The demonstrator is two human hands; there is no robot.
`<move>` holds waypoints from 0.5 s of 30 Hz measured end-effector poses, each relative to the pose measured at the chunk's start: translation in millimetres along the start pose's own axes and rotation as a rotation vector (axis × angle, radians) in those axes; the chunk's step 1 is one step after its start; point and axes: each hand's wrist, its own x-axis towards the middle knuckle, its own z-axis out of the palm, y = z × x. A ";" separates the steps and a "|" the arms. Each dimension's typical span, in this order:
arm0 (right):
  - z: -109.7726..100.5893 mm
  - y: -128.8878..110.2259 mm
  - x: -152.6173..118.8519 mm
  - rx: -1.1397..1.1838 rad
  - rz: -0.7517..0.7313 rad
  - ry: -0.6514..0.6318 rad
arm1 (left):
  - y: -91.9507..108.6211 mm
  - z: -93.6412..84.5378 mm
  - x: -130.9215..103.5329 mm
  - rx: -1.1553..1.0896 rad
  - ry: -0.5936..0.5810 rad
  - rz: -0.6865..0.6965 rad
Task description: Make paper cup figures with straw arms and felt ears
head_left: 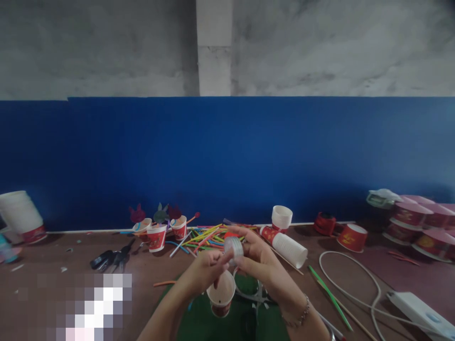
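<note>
My right hand [259, 258] grips a roll of clear tape [233, 250], thumb and fingers around its side. Against the roll's near left edge, my left hand [210, 269] has its fingers pinched together; the exact spot they grip is partly hidden. Just below both hands, a paper cup [221, 294] stands upright with its opening facing me and a small dark hole or spot inside. Beside it, partly under my right wrist, lies a grey metal tool with dark handles [261, 296], its kind unclear.
Loose coloured straws or sticks [206, 237] are heaped behind my hands. Cups with cut-out shapes [156, 237] stand back left, near black-handled tools [112, 258]. Stacked white cups [291, 248] lie right. A white cable [373, 279] loops toward a power strip [423, 310]; red tubs [408, 215] stand far right.
</note>
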 end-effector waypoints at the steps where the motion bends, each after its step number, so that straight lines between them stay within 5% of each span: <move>1: -0.6 -0.4 -0.3 -0.014 0.009 -0.016 | 2.2 -2.9 0.2 -0.020 0.042 -0.003; 9: -16.4 1.4 1.4 -0.389 0.200 -0.092 | 21.2 -18.1 -9.1 -0.300 0.244 0.002; 15: -42.0 5.9 4.9 -0.502 0.197 -0.031 | 16.3 -10.8 -5.5 -0.022 0.310 0.099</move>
